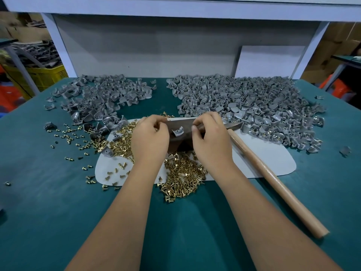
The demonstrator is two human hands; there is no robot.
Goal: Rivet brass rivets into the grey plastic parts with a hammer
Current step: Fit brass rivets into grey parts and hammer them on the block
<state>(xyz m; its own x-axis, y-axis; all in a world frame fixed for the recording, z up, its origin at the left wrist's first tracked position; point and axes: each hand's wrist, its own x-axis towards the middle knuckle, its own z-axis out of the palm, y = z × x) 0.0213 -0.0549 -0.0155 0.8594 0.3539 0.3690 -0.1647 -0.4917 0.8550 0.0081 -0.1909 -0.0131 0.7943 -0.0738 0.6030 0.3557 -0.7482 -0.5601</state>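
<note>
Counts: 2 heaps of grey plastic parts, left heap (101, 96) and bigger right heap (246, 106), too many to count. 1 single grey part (178, 131) on 1 dark block (180, 140). Brass rivets (181, 178): hundreds, uncountable. 1 hammer (273, 178). 1 white mat (273, 159). 2 hands.

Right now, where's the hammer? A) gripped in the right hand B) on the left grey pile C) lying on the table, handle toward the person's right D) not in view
C: the hammer lies on the table, wooden handle running near-right; the right hand is not gripping it.
</note>
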